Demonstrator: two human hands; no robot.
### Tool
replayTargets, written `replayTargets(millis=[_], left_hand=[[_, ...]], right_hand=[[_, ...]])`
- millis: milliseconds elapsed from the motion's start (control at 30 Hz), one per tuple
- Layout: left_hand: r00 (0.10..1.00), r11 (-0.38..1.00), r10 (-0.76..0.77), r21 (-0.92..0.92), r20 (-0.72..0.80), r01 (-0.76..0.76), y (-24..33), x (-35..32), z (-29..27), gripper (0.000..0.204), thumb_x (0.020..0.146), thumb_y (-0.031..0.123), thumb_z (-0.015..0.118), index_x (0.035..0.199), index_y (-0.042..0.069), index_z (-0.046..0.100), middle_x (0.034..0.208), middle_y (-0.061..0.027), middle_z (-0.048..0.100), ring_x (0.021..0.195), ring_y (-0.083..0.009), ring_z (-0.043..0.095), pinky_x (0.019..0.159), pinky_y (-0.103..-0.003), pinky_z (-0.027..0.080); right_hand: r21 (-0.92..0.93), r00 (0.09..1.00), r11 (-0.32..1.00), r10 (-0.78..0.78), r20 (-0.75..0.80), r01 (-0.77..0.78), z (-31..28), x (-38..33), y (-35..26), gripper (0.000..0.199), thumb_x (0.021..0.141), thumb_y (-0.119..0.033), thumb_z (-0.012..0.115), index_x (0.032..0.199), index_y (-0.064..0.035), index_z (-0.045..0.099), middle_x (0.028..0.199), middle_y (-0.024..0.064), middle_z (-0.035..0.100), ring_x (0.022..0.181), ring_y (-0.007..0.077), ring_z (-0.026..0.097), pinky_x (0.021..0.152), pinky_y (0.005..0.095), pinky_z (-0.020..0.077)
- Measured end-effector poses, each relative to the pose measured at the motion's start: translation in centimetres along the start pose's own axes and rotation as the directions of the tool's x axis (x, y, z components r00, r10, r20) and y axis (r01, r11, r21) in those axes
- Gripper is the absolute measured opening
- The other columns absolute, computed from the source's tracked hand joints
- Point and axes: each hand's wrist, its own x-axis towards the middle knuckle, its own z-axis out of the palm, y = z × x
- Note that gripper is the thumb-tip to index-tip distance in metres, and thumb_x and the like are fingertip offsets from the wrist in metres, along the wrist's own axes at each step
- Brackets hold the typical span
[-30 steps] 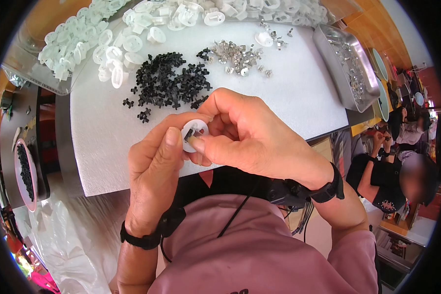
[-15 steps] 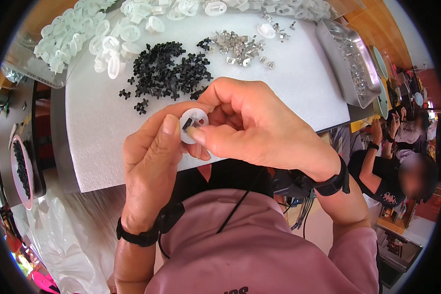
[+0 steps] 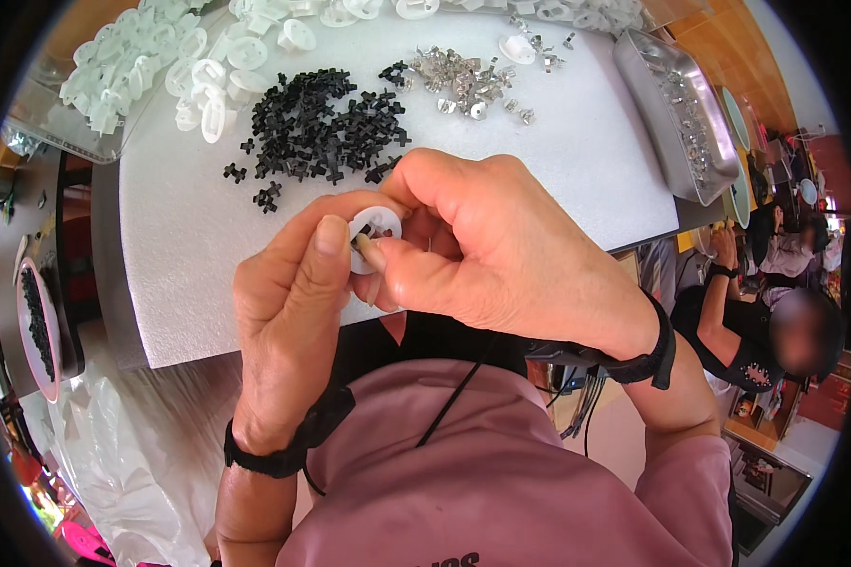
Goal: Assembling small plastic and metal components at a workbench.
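A small white round plastic part (image 3: 384, 219) is held up over the near edge of the work surface. My left hand (image 3: 288, 293) grips it at its left side between thumb and fingers. From the right, my right hand (image 3: 487, 241) closes on the same part, its thumb pressed against the inner face. A bit of a black piece (image 3: 365, 230) shows inside the disc by that thumb, mostly covered. Just beyond my hands lies a heap of black cross-shaped pieces (image 3: 317, 128).
Small shiny metal clips (image 3: 459, 80) lie in a pile beyond my right hand. White plastic parts (image 3: 113, 71) are heaped along the far side. A metal tray (image 3: 676, 113) stands at right, a pink-rimmed bowl (image 3: 38, 331) at left. Another person (image 3: 728, 312) sits at far right.
My right thumb has shifted slightly over the disc and covers more of the black piece. Both hands keep their hold in nearly the same place.
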Motion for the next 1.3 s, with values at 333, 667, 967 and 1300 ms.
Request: replayTargets(millis=[333, 667, 967, 1300], left_hand=[[0.999, 0.997, 0.007, -0.075, 0.047, -0.004, 0.3, 0.0, 0.0, 0.039, 0.101, 0.028, 0.045, 0.111, -0.006, 0.061, 0.084, -0.0073, 0.061, 0.063, -0.0110, 0.055, 0.055, -0.026, 0.049], [0.995, 0.998, 0.017, -0.056, 0.097, -0.012, 0.1, 0.0, -0.1, 0.038, 0.102, 0.027, 0.043, 0.112, -0.005, 0.061, 0.080, -0.0058, 0.057, 0.064, -0.0102, 0.051, 0.056, -0.026, 0.049], [0.994, 0.999, 0.039, -0.008, 0.098, -0.039, 0.1, 0.0, 0.3, 0.037, 0.102, 0.026, 0.043, 0.112, -0.005, 0.061, 0.081, -0.0057, 0.058, 0.065, -0.0098, 0.052, 0.056, -0.025, 0.048], [1.000, 0.994, 0.019, -0.105, 0.017, -0.017, -0.1, 0.2, 0.0, 0.038, 0.102, 0.027, 0.043, 0.115, -0.006, 0.058, 0.099, -0.0097, 0.063, 0.081, -0.0121, 0.059, 0.069, -0.027, 0.051]], right_hand=[[0.163, 0.998, 0.986, -0.031, 0.045, 0.024, -0.5, -0.7, 0.5, 0.015, 0.089, -0.009, 0.061, 0.096, 0.0031, 0.058, 0.068, 0.0033, 0.064, 0.060, 0.0029, 0.058, 0.051, 0.0194, 0.0432], [0.114, 0.999, 0.993, -0.025, 0.025, 0.022, -0.9, -0.5, -0.2, 0.017, 0.086, -0.012, 0.059, 0.081, 0.0044, 0.057, 0.065, 0.0066, 0.061, 0.050, 0.0102, 0.053, 0.047, 0.0252, 0.0421], [0.033, 1.000, 0.999, 0.006, 0.007, -0.007, -0.8, -0.6, -0.1, 0.010, 0.087, -0.007, 0.061, 0.089, 0.0022, 0.059, 0.064, 0.0022, 0.057, 0.055, 0.0038, 0.048, 0.049, 0.0207, 0.0387], [-0.260, 0.886, 0.887, -0.431, -0.173, 0.381, 0.8, -0.9, 1.5, 0.031, 0.083, -0.006, 0.067, 0.111, 0.0008, 0.054, 0.077, 0.0045, 0.064, 0.058, 0.0084, 0.063, 0.048, 0.0211, 0.0477]])
